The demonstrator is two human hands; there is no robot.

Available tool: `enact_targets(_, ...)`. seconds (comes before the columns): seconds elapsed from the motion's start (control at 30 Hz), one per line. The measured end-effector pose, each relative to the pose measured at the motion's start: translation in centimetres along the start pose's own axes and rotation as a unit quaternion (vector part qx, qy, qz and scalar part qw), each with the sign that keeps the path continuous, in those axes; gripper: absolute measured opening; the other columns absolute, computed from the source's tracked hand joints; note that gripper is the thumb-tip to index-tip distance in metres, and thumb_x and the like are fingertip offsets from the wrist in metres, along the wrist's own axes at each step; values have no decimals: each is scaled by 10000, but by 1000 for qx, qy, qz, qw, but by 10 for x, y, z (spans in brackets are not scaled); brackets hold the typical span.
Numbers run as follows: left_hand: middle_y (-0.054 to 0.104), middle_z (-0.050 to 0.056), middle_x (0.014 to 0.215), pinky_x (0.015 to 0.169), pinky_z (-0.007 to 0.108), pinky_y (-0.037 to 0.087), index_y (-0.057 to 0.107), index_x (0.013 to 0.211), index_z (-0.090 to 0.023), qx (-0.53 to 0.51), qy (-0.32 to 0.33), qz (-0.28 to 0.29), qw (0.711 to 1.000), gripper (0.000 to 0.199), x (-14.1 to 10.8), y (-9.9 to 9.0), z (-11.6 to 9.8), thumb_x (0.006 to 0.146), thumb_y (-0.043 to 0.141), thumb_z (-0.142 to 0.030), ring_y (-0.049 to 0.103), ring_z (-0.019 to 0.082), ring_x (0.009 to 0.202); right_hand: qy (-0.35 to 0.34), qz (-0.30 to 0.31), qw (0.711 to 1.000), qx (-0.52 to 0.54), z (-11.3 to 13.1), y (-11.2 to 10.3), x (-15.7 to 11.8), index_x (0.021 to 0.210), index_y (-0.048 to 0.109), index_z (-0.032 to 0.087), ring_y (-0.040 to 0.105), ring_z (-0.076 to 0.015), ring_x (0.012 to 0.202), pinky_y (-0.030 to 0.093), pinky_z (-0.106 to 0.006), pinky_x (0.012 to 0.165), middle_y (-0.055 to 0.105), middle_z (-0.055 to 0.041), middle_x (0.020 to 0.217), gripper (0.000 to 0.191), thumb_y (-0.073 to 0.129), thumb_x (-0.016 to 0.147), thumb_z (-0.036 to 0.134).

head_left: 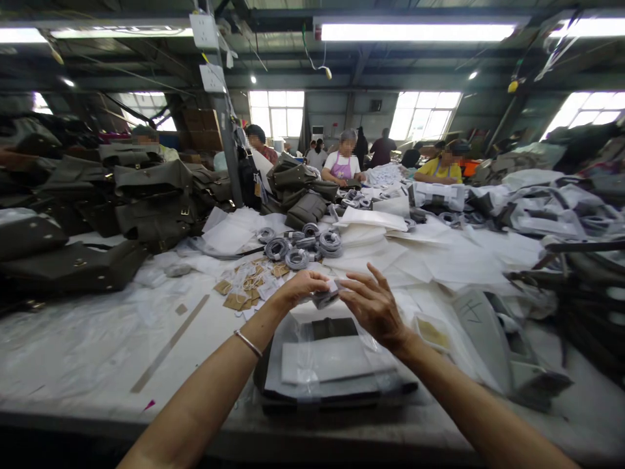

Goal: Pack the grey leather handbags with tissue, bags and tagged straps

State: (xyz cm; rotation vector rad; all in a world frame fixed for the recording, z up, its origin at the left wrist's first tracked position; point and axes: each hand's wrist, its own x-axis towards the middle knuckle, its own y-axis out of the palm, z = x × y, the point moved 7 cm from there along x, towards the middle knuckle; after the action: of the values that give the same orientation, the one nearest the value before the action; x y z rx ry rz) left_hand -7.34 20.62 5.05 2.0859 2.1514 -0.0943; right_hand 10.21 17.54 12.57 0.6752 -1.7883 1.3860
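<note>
Above the middle of the table, my left hand [307, 286] pinches a small grey bundle [324, 298] with a white band on it, which looks like a coiled strap. At the bundle's right side, my right hand [372, 305] grips the white band's edge between thumb and forefinger, its other fingers raised. Just below lies a dark bag [334, 327] with white wrapping sheets [325, 360] and clear plastic over it. Beyond my hands is a pile of grey strap coils [297, 258]. Brown tags with white strings [239, 299] lie to the left.
Dark bags [151, 195] are heaped at the left. White sheets [439, 257] spread at the back right. A grey tape dispenser [508, 345] and a small clear tray [432, 333] stand at the right. A flat strip [170, 342] lies left. Co-workers [343, 159] work across the table.
</note>
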Motion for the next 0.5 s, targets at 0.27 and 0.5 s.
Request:
enact_targets(0.27, 684, 26, 664, 600, 242, 403, 741, 754, -106, 59, -11, -6, 998, 307, 9, -24, -32, 481, 784, -239, 549, 120, 566, 314, 9, 940, -132, -117, -148, -112, 839, 739, 230, 700, -237, 833, 462, -436, 958, 756, -47, 848, 219, 597, 860, 396)
enact_targets(0.5, 711, 51, 735, 618, 258, 412, 735, 809, -125, 73, -34, -1, 997, 398, 19, -24, -17, 469, 822, -311, 579, 154, 616, 728, 88, 680, -5, -184, -215, -268, 701, 757, 198, 674, -298, 873, 476, -358, 756, 762, -96, 833, 301, 675, 616, 474)
